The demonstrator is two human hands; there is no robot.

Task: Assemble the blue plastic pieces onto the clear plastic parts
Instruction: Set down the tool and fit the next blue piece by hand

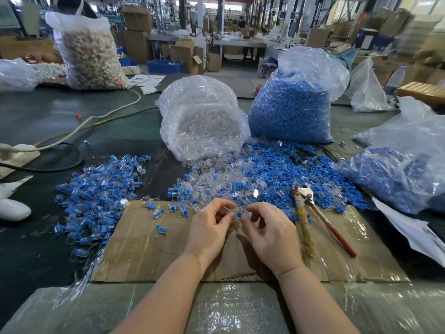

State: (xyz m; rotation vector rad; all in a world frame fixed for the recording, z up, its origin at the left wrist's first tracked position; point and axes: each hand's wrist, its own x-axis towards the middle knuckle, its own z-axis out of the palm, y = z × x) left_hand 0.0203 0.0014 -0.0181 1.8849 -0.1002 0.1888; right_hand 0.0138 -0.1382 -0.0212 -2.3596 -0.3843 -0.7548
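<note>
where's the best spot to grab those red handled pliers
Judging by its pose, grip the pliers on the bare red handle, coming from above and the near right; the handle lies flat on the cardboard, its head half buried among parts.

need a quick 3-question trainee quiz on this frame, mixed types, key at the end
1. True or false: the tall clear bag of blue plastic pieces stands right of the tipped clear bag of clear plastic parts.
2. What lies under both hands? A) metal tray B) flat brown cardboard sheet C) foam pad
3. Fill in: the red-handled pliers lie to the ___ of the right hand.

Key: 1 true; 2 B; 3 right. The left hand and right hand pinch a small blue plastic piece between them.
</note>
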